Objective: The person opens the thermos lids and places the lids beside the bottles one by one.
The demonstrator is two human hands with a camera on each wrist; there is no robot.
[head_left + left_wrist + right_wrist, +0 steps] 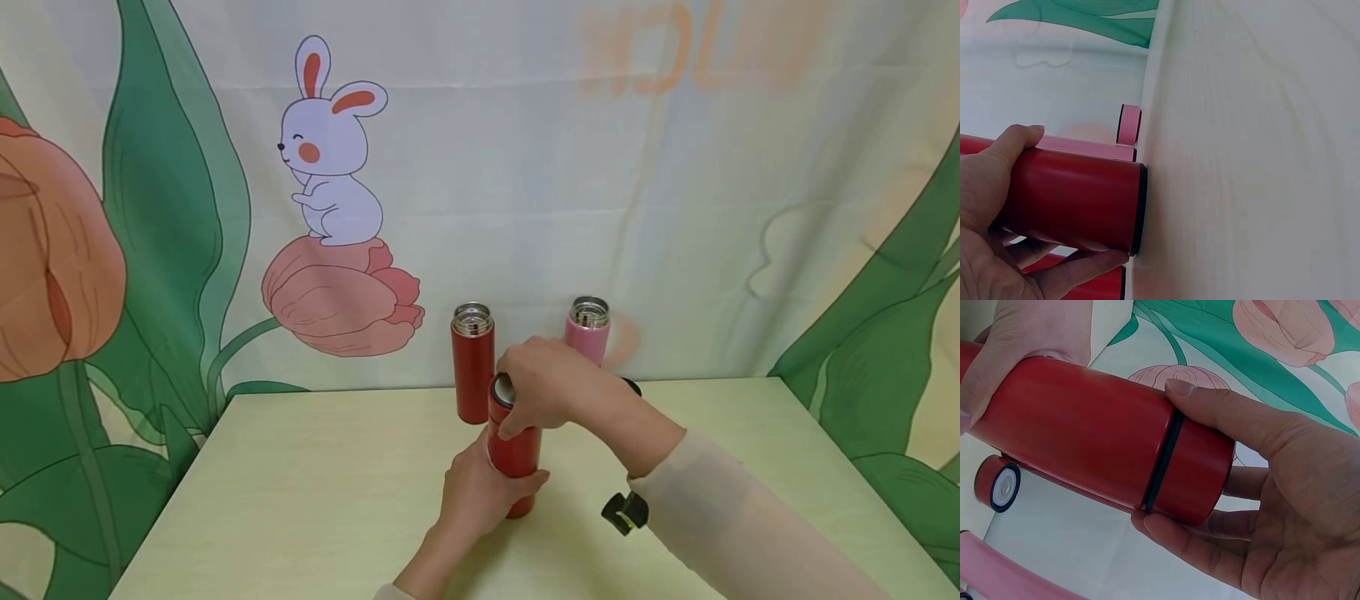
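Note:
In the head view, my left hand (476, 493) grips the body of a red thermos bottle (517, 454) that stands upright on the table. My right hand (553, 385) holds the red lid (1199, 469) at its top, thumb on one side and fingers on the other. The lid sits on the bottle, with a black ring between them. From the left wrist, the thumb and fingers wrap round the bottle above its black base, which is at the tabletop. Behind stand a second red bottle (473, 371) and a pink bottle (588, 333), both with bare steel mouths.
A loose red lid (999, 483) lies with its white inside showing in the right wrist view. A pink lid (1129, 125) rests on the table beside the pink bottle. The pale table (315, 492) ends at a printed cloth backdrop (495, 167).

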